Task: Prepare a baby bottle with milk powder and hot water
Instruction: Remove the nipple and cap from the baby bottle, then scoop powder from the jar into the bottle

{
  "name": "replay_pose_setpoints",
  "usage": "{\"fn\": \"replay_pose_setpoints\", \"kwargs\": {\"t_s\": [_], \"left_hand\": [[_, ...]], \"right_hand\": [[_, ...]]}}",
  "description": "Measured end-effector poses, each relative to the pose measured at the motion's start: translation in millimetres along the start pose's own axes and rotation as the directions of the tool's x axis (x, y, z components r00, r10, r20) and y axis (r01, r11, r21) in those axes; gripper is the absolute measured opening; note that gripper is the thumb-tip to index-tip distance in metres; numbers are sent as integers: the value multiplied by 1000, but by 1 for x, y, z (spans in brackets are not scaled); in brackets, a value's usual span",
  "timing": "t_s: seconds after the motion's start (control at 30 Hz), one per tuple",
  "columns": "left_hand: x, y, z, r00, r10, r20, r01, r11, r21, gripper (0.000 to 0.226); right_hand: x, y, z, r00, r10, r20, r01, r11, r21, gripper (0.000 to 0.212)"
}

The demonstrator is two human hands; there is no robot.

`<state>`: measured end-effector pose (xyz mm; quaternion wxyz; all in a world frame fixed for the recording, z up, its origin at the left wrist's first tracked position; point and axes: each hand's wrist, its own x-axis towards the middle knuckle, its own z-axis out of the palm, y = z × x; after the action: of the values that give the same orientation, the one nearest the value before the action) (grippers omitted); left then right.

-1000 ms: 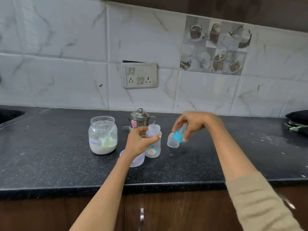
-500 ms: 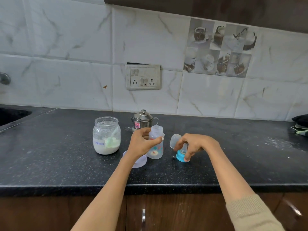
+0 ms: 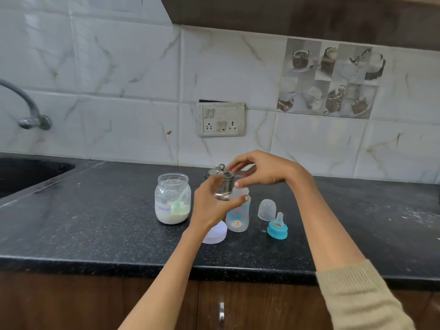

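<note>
**Top is off, hands go to the pot**

Left hand (image 3: 212, 203) wraps the bottle (image 3: 238, 214) near its neck. Right hand (image 3: 259, 172), fingers spread & holding nothing, hovers by the steel pot (image 3: 222, 184). A sec ago it put down the blue teat ring (image 3: 277, 228) & clear cap (image 3: 267, 209). So the bottle's open now, prob ready for water. It stands mid counter (image 3: 95, 222), near the front edge, clear w/ little pics, looks empty. Powder jar (image 3: 172, 198) just left.

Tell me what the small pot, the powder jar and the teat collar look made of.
Small pot: polished steel, by its mirror-like grey shine.
Powder jar: clear glass or hard plastic; the white powder shows through.
Teat collar: matt blue plastic, likely.
</note>
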<state>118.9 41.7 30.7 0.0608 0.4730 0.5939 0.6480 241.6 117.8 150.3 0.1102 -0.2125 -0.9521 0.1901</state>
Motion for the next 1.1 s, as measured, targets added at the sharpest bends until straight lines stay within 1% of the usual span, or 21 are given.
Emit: {"fn": "replay_pose_setpoints", "kwargs": {"t_s": [0.07,0.13,0.17,0.2,0.23,0.33,0.4,0.43,0.47,0.5,0.53,0.6,0.63,0.7,0.73,0.77,0.8,0.87,0.9,1.0,1.1], "left_hand": [[-7,4,-19,976,154,-155,-150,988,41,73],[-12,0,-42,915,292,-279,-250,952,176,79],[-13,-6,-54,892,327,-312,-255,934,250,84],[-14,-12,-67,890,321,-325,-222,926,306,91],[-16,-21,-79,906,269,-326,-155,929,335,100],[-17,-47,-106,967,-22,-255,116,927,357,129],[-12,-60,-115,966,-209,-152,251,897,365,141],[-9,-63,-116,957,-274,-98,291,882,370,143],[-6,-65,-117,948,-314,-53,311,877,365,143],[-3,-68,-116,942,-336,-20,321,880,350,137],[-1,-72,-115,941,-338,-4,320,886,336,125],[-1,-77,-114,949,-315,-11,302,899,316,94],[-1,-78,-114,951,-309,-20,300,904,306,85],[0,-81,-115,953,-302,-30,298,913,279,79],[0,-82,-115,954,-299,-29,295,916,272,79],[0,-83,-116,955,-296,-28,292,918,267,78],[0,-84,-116,955,-296,-30,293,919,262,77],[-1,-84,-117,956,-293,-37,292,922,252,75],[-1,-85,-117,956,-291,-40,292,924,248,75],[-2,-84,-116,954,-295,-45,297,923,242,74],[-3,-84,-116,956,-290,-41,291,925,242,80]], "right_hand": [[11,-17,2,999,-38,-10,39,998,39,43],[24,-32,6,998,-64,-9,64,997,49,40],[31,-38,10,997,-74,-6,75,996,53,38],[37,-44,14,997,-78,-3,78,996,54,36],[44,-50,18,997,-76,3,76,996,51,34],[65,-62,35,998,-54,24,53,997,49,26],[82,-67,52,1000,-23,-13,23,999,31,24],[90,-68,60,999,-1,-47,1,1000,8,26],[98,-69,70,997,28,-78,-29,1000,-9,29],[105,-70,79,993,62,-102,-64,998,-17,31],[111,-70,86,988,100,-118,-105,994,-30,31],[123,-69,95,975,186,-121,-197,977,-87,23],[128,-68,96,965,234,-117,-248,960,-125,19],[134,-72,94,941,329,-77,-337,920,-200,24],[136,-75,91,930,365,-45,-364,897,-253,23],[138,-79,88,917,399,-2,-379,869,-318,16],[140,-83,85,903,428,40,-383,843,-378,16],[143,-90,82,871,484,81,-399,794,-459,42],[147,-91,83,856,508,96,-406,776,-483,49],[150,-95,84,826,551,121,-413,737,-536,59],[150,-97,81,806,574,142,-418,723,-550,76]]}}
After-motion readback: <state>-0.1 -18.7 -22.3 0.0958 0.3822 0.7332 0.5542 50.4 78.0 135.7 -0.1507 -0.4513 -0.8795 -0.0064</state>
